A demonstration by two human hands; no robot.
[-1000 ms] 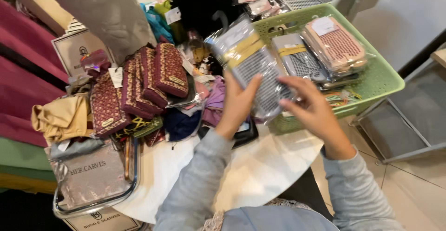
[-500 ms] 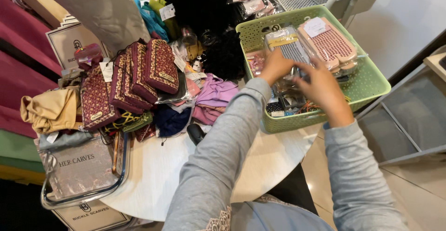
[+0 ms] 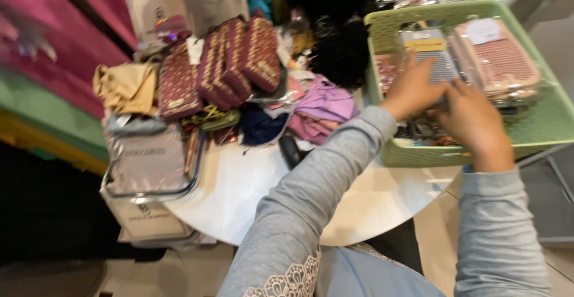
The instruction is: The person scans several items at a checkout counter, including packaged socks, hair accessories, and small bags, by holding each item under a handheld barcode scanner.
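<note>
Against the frame a second ago, the clear packet you held raised between both hands is no longer aloft — both hands are now down inside the green basket [image 3: 541, 131], and the view has swung so the basket sits further right. At far left, a tan cloth [image 3: 127, 86] lies beside a row of maroon embroidered pouches [image 3: 230, 64] standing on edge; below them a silver-grey bag [image 3: 146, 165] rests at the rim of the white round table [image 3: 239, 192]. A heap of purple and pink fabric [image 3: 323, 109] occupies the centre. Your left hand [image 3: 412, 91], in a grey sleeve, reaches over the basket's near wall with fingers spread and pressed flat on a clear-wrapped grey packet [image 3: 433, 55] with a yellow band. Your right hand [image 3: 475, 123] lies just beside it, fingers curled loosely over the packets lower in the basket — whether it actually grips one, you cannot tell from this blurred view. The two hands are near together, not touching. A pink-patterned packet [image 3: 496, 58] rests at the basket's right side, untouched.
</note>
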